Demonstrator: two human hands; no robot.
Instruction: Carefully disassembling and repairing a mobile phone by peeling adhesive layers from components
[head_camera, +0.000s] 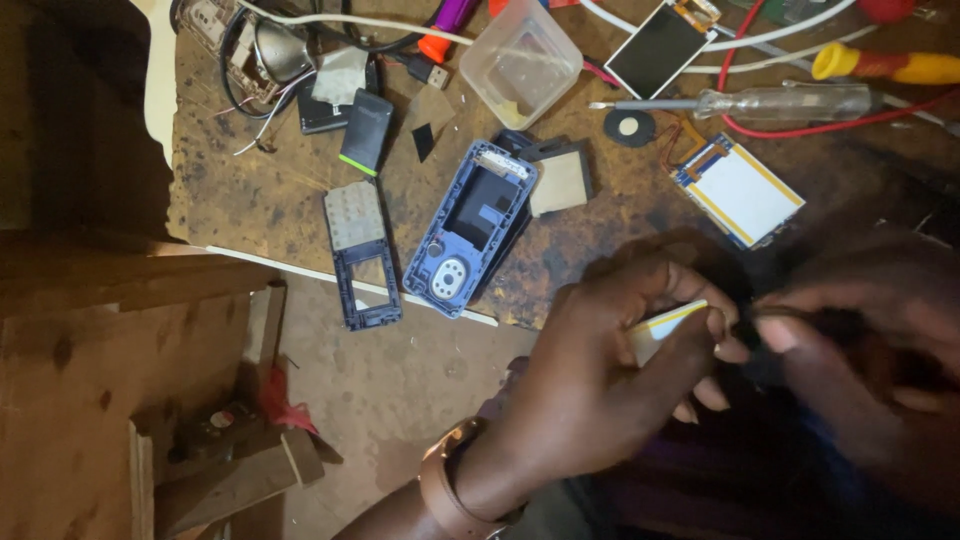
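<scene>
Clearly, a small flat white part with a yellow edge (665, 328) is pinched in the closed fingers of the left hand (610, 375) at lower right of the frame. The right hand (860, 370) is closed beside it on something dark; what it is cannot be told. The part is judged light, thin, stiff and fragile, best gripped by its edges, not its face. Above, on the worn bench (250, 190), a blue phone shell (470, 230) and a clear-handled screwdriver (760, 102) are laid.

dim warm light, bench top lit — right side in deep shadow, hands softly blurred
</scene>
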